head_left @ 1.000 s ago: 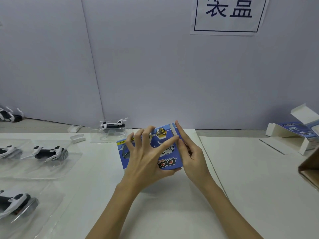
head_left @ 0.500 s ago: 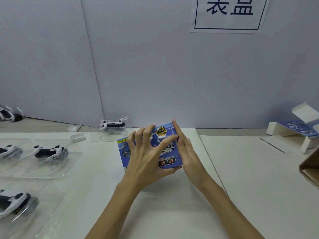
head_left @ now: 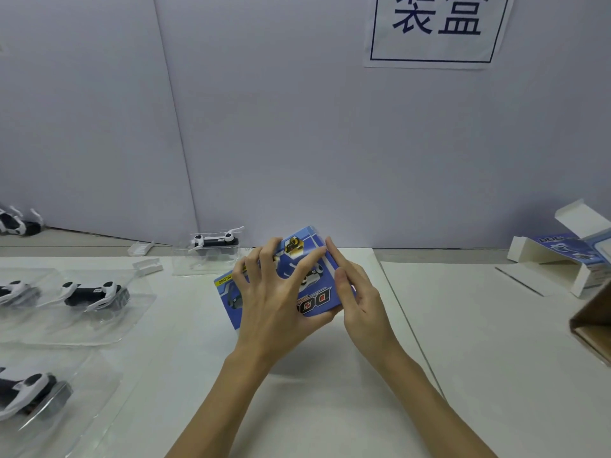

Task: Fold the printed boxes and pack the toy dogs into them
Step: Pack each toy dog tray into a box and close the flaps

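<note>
A blue printed box (head_left: 314,285) with "DOG" lettering is held just above the white table at centre. My left hand (head_left: 274,299) grips it from the near side, fingers spread and curled over its top face. My right hand (head_left: 358,294) presses straight fingers flat against the box's right end. Black-and-white toy dogs in clear plastic trays lie to the left: one (head_left: 94,294) at mid left, one (head_left: 26,390) at near left, and one (head_left: 215,242) by the back wall.
An open printed box (head_left: 568,256) with white flaps lies at far right, beside a brown carton corner (head_left: 595,322). More toy dogs (head_left: 16,223) sit at the far left edge. Small clear plastic pieces (head_left: 147,266) lie near the wall. A seam (head_left: 406,325) splits the table.
The flap at the box's right end has gone from sticking up to lying flat under my right fingers. The box has tilted slightly and both hands stay on it.
</note>
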`<state>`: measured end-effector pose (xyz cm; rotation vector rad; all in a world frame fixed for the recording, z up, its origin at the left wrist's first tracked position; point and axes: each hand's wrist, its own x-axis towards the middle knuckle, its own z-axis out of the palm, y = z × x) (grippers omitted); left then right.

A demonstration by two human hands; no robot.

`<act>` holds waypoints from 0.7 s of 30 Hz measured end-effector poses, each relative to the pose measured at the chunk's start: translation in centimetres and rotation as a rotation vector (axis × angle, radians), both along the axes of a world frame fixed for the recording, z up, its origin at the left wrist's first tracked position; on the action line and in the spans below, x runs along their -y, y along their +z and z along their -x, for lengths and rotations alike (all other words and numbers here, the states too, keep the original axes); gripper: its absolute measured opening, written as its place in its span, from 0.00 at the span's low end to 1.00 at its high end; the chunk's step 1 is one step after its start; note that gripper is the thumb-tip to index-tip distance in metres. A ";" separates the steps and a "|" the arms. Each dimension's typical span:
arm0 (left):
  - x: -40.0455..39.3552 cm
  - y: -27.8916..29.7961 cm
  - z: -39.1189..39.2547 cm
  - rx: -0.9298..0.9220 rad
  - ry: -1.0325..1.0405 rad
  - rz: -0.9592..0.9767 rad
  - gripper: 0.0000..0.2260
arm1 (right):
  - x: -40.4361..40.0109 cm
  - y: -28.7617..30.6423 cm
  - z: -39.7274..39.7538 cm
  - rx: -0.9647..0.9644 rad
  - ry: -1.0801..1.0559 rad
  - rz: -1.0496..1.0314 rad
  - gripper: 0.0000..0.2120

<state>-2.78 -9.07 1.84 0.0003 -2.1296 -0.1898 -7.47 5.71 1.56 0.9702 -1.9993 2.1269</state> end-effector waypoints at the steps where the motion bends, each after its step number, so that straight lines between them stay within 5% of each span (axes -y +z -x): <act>1: -0.1 0.0 0.0 0.000 -0.006 -0.001 0.35 | 0.1 0.0 -0.1 0.019 0.002 0.007 0.21; 12: 0.1 0.4 -0.3 0.005 0.001 -0.011 0.35 | 0.0 0.1 -0.4 -0.004 0.075 0.048 0.23; 16: 0.1 0.7 -0.5 -0.007 0.034 -0.188 0.35 | 0.3 -0.3 -0.7 -0.187 -0.120 0.025 0.27; 21: -0.1 0.7 -0.5 0.021 0.032 -0.184 0.35 | 0.4 -0.5 -0.9 -0.189 -0.161 0.058 0.25</act>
